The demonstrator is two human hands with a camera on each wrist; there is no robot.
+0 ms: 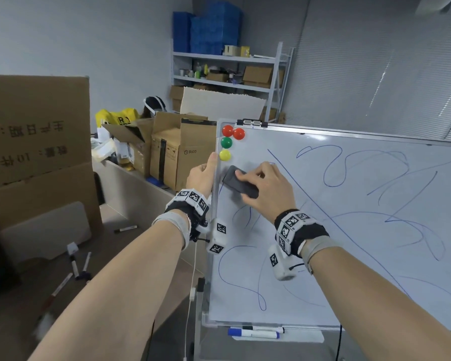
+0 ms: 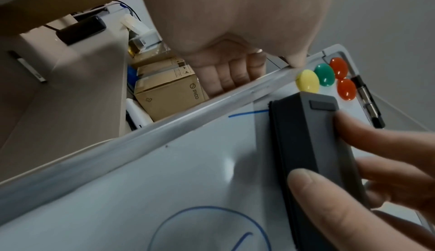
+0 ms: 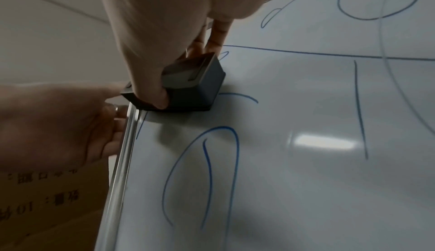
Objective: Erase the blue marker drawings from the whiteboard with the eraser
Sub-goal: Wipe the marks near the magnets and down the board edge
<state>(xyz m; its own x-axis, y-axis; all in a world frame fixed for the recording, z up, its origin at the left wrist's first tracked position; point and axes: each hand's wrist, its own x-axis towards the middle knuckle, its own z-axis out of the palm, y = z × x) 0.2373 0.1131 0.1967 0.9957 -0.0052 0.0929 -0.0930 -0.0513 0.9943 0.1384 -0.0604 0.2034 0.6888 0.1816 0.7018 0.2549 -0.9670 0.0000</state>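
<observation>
Eraser position: dark grey rectangular plastic eraser (image 1: 240, 182) lies flat against the white framed whiteboard (image 1: 349, 256), in its upper left corner, just below the yellow round magnet (image 1: 225, 155) and just inside the left frame rail.
Eraser axis: long axis runs diagonally, from upper left near the rail down to the right under the palm.
Right hand: right hand (image 1: 266, 190) holds the eraser, thumb on its lower side and fingers (image 2: 367, 136) curled over the back and upper side.
Left hand: left hand (image 1: 202, 175) grips the left frame rail beside the eraser, thumb on the front edge, fingers wrapped behind; it appears to steady the board.
Governing relation: blue marker drawings (image 1: 362, 173) extend rightward and downward from the eraser; the nearest strokes lie just below it and a long diagonal line passes just right of the right hand. The next sweep probably runs away from the rail.
Progress (judged): most strokes remain; only a small patch near the corner looks clean.
Hidden: felt face of the eraser, and any stroke beneath it.
Cut off: right and lower right portions of the board leave the head view.
</observation>
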